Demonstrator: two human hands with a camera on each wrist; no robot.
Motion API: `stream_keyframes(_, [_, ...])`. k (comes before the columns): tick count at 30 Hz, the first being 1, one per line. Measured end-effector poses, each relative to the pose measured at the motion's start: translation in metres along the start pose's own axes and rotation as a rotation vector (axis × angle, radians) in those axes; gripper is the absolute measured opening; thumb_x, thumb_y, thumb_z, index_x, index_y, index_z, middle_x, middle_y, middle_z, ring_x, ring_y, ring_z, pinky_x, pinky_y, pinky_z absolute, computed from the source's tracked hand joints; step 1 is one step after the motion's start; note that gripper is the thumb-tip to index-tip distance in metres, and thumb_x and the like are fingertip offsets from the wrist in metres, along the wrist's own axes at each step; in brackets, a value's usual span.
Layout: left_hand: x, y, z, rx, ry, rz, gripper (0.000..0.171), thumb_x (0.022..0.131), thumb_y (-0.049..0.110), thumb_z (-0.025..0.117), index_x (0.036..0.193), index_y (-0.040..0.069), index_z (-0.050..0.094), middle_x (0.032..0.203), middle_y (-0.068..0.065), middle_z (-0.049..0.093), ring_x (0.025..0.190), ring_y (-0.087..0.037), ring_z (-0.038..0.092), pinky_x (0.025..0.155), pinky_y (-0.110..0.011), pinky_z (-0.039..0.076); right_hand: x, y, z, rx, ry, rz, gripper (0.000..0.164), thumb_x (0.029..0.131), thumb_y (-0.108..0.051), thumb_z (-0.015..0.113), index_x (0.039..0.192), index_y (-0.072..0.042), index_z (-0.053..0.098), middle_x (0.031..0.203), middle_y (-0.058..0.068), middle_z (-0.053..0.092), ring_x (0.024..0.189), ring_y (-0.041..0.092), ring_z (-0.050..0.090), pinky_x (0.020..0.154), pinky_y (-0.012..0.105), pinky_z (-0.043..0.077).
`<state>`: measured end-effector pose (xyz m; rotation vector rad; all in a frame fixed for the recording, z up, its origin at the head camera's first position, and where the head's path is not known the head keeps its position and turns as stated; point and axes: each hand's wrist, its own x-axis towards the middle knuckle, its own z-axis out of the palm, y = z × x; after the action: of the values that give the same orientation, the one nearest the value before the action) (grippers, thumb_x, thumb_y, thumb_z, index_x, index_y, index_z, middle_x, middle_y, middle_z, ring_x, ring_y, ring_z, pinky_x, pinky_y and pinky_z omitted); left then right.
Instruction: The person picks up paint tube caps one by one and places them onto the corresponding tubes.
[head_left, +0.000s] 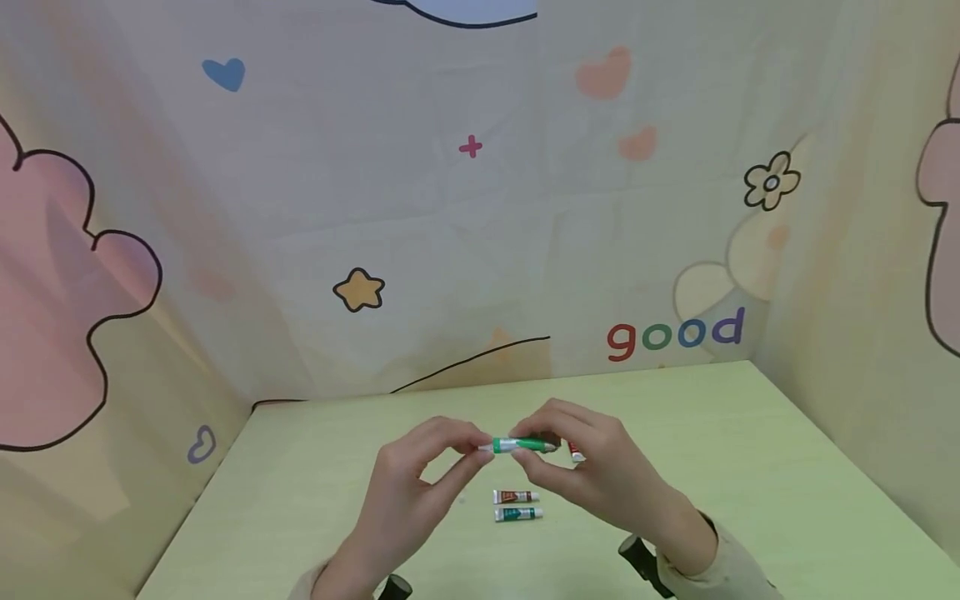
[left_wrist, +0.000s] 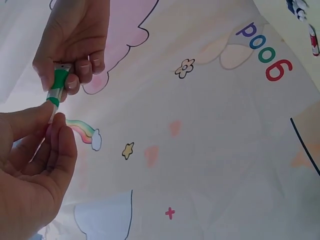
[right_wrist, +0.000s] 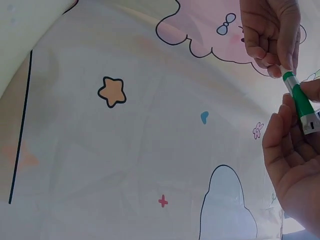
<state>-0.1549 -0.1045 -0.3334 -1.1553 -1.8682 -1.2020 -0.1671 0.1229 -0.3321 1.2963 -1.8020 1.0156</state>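
Observation:
Held level above the table is a small green-and-silver paint tube (head_left: 536, 444). My right hand (head_left: 600, 458) pinches its body between thumb and fingers, toward the flat crimped end. At the opposite end, the thumb and fingertips of my left hand (head_left: 416, 479) pinch the narrow white cap. The right wrist view shows the same tube (right_wrist: 301, 105) slanting between both hands, its crimped end lowest. Below the hands, two paint tubes lie side by side: a brown one (head_left: 512, 497) and a dark green one (head_left: 517, 514). A red tube (head_left: 575, 451) is partly hidden behind my right hand.
The pale green table (head_left: 300, 517) meets a printed cloth backdrop (head_left: 450, 250) at its far edge, with more cloth at both sides. Black devices (head_left: 641, 560) are strapped at my wrists. A blue-and-white item (left_wrist: 298, 9) lies near the red tube in the left wrist view.

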Motion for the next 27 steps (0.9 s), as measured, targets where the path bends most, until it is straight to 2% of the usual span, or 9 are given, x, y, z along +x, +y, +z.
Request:
stream_keyframes(3, [-0.0006,-0.0002,0.0006,0.029,0.011,0.073,0.019,0.089,0.002,0.076,0.105,0.011,0.072,0.095,0.0,0.071,0.085,-0.011,0.067,0.076,-0.024,0.055,-0.0002,-0.0005,0.0008,0.036,0.001,0.002,0.01,0.099,-0.018,0.067,0.105,-0.011,0.07,0.09,-0.006,0.066,0.076,0.006,0.059,0.069,0.017,0.051])
stream_keyframes(6, [-0.0013,0.0002,0.002,0.02,0.028,0.097,0.022,0.087,-0.002,0.076,0.105,0.01,0.072,0.096,-0.001,0.071,0.085,-0.013,0.068,0.075,-0.026,0.056,-0.0009,-0.0007,0.0018,0.064,-0.002,0.034,0.01,0.099,-0.014,0.067,0.108,-0.012,0.07,0.09,-0.007,0.066,0.076,0.005,0.057,0.066,0.017,0.049])
stream_keyframes(14, [0.0008,-0.0013,0.0028,0.032,0.102,0.248,0.008,0.094,0.006,0.071,0.102,0.003,0.071,0.094,-0.006,0.071,0.083,-0.017,0.068,0.075,-0.024,0.054,-0.0046,-0.0038,0.007,0.198,-0.051,0.226,0.024,0.095,0.002,0.067,0.108,-0.017,0.073,0.085,-0.009,0.067,0.072,0.005,0.058,0.061,0.023,0.049])
stream_keyframes(21, [0.0019,0.0002,-0.0028,0.096,0.04,0.317,0.011,0.099,0.011,0.065,0.105,0.003,0.071,0.098,-0.007,0.07,0.086,-0.018,0.068,0.078,-0.023,0.055,-0.0063,-0.0074,0.0068,0.248,-0.107,0.349,0.021,0.099,-0.001,0.062,0.104,-0.019,0.073,0.071,-0.011,0.057,0.057,0.008,0.054,0.049,0.019,0.04])
stream_keyframes(24, [0.0015,0.0,-0.0049,0.107,0.03,0.349,0.012,0.1,0.009,0.064,0.105,0.001,0.07,0.098,-0.008,0.069,0.085,-0.019,0.068,0.078,-0.023,0.055,-0.0053,-0.0076,0.0073,0.298,-0.133,0.363,0.02,0.1,-0.001,0.06,0.105,-0.016,0.073,0.07,-0.008,0.055,0.056,0.012,0.054,0.048,0.02,0.039])
stream_keyframes(27, [-0.0001,-0.0014,-0.006,0.11,0.033,0.351,0.012,0.1,0.009,0.064,0.105,0.001,0.07,0.098,-0.008,0.069,0.085,-0.019,0.068,0.078,-0.023,0.055,-0.0043,-0.0064,0.0099,0.323,-0.138,0.346,0.02,0.1,0.001,0.059,0.105,-0.014,0.072,0.074,-0.005,0.057,0.058,0.012,0.055,0.052,0.023,0.045])
